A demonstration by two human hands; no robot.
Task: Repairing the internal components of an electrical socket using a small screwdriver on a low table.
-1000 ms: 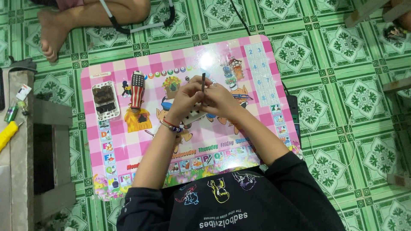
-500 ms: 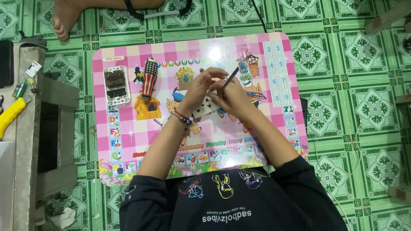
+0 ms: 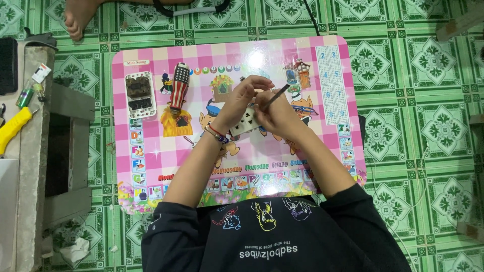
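White socket plate [image 3: 247, 122] with dark holes, tilted, held above pink table, thin dark tool [image 3: 275, 97] angled over it

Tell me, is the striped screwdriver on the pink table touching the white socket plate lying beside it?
Apart. The head view shows the striped screwdriver and the white socket plate lying side by side, with a strip of the pink table showing between them.

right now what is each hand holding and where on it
The left hand grips a small white plastic socket plate with dark holes by its upper edge; the right hand holds a thin dark rod-like tool by its lower end.
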